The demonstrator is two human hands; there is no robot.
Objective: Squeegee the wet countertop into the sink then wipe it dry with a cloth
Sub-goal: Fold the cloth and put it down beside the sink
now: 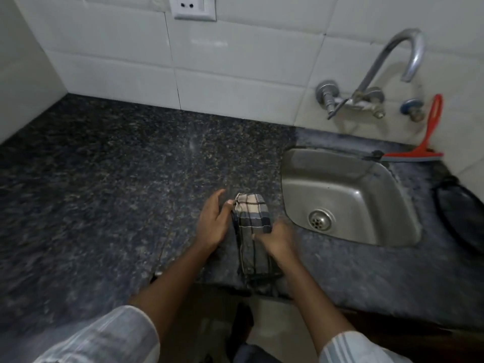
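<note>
A checked beige and dark cloth (252,221) lies folded on the dark speckled granite countertop (117,163), just left of the steel sink (348,195). My left hand (213,222) rests against the cloth's left edge, thumb touching its top corner, fingers spread. My right hand (276,238) pinches the cloth's folded layer at its near right side. The cloth's lower end hangs over the counter's front edge. A red squeegee (424,142) leans against the tiled wall behind the sink's far right corner.
A curved metal tap (387,72) with valves is mounted on the white tiled wall above the sink. A wall socket (193,7) sits at top centre. A dark round object (461,205) lies at the right edge beyond the sink.
</note>
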